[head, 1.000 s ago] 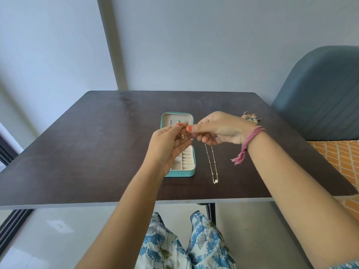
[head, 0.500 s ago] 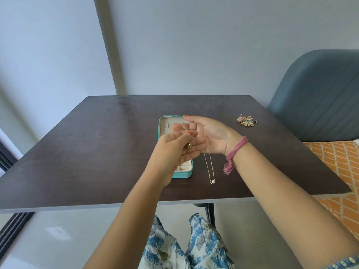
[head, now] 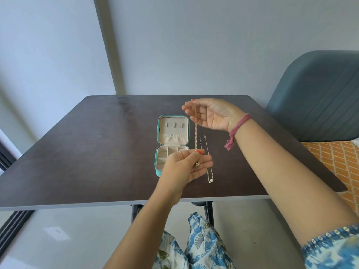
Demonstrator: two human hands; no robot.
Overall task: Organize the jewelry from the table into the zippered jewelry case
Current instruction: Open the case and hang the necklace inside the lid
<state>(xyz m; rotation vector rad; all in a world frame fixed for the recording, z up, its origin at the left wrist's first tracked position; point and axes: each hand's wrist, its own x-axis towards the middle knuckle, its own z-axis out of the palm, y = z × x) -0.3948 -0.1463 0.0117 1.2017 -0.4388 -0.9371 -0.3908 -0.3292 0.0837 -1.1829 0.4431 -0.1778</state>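
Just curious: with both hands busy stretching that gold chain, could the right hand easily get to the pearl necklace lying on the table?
Probably not yet: the right hand pinches the thin gold chain. Otherwise the pearl necklace lies uncovered on the dark table, just below it.

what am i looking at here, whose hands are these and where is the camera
There is no machine. A person wears a camera on the head, looking forward and down, so these are that person's own arms.

On the dark table lies a small teal case, open, with pale compartments inside. Just right of it a pearl necklace lies flat.

The hands stretch a gold chain over the case. The right hand, with a pink wrist thread, pinches the top end. The left hand pinches the lower end, its pendant resting against the fingers.

The grey-blue shape at right is a chair.
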